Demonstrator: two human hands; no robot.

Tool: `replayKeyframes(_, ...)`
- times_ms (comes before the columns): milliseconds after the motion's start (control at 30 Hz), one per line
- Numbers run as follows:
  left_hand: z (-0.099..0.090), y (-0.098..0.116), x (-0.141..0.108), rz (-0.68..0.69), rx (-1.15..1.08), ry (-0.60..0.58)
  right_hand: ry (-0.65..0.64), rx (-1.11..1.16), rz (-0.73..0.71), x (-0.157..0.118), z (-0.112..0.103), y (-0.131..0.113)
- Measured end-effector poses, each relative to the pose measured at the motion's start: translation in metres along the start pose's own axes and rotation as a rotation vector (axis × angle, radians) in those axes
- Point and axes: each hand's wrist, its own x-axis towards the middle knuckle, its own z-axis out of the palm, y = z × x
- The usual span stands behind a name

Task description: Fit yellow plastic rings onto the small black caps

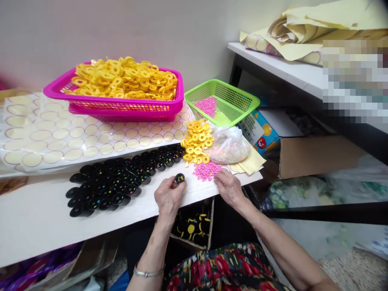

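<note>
My left hand (169, 195) is closed around a small round black cup (180, 178), held upright above the table edge, with tiny coloured bits visible inside. Thumb and fingers pinched together, my right hand (229, 186) rests at the right edge of a pile of small pink beads (206, 171); whatever is between its fingertips is too small to make out. Behind the beads lies a heap of yellow rings (197, 141) with little tabs. Left of my left hand stand rows of similar black cups (115, 182), many with coloured bits inside.
A pink basket (127, 106) full of yellow rings stands on sticker sheets (60, 135). Nearby are a green basket (239, 109) with pink beads, a plastic bag (228, 146), and a cardboard box (309, 157) at right. Below the table edge sits a box of black-and-yellow parts (190, 229).
</note>
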Motion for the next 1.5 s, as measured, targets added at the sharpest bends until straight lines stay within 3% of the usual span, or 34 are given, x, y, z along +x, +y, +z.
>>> replayKeyframes(200, 0.011, 0.000, -0.022, 0.161, -0.054, -0.114, 0.027, -0.213, -0.121, 0.002, 0.012, 0.004)
replayKeyframes(467, 0.015, 0.004, -0.022, 0.213, -0.047, -0.101, 0.000, -0.170, -0.111, 0.011, 0.010, 0.006)
replayKeyframes(633, 0.015, 0.003, -0.023, 0.250, -0.019, -0.096, -0.047, -0.258, -0.140, 0.010, 0.008, 0.006)
replayKeyframes(867, 0.017, 0.003, -0.025, 0.260, -0.044, -0.080, -0.296, -0.195, 0.042, 0.011, -0.008, -0.004)
replayKeyframes(967, 0.017, 0.003, -0.025, 0.257, -0.040, -0.081, -0.340, -0.168, 0.133, 0.017, -0.012, -0.007)
replayKeyframes(1100, 0.017, 0.002, -0.024, 0.244, -0.042, -0.098, -0.326, -0.101, 0.148, 0.018, -0.014, -0.005)
replayKeyframes(1300, 0.016, 0.002, -0.024, 0.218, -0.039, -0.119, -0.230, -0.133, -0.026, 0.005, -0.010, -0.001)
replayKeyframes(1367, 0.015, 0.005, -0.024, 0.217, -0.013, -0.137, -0.171, -0.126, -0.062, 0.004, -0.007, -0.005)
replayKeyframes(1500, 0.012, 0.010, -0.024, 0.220, 0.015, -0.164, -0.078, 0.093, -0.204, 0.014, -0.003, -0.024)
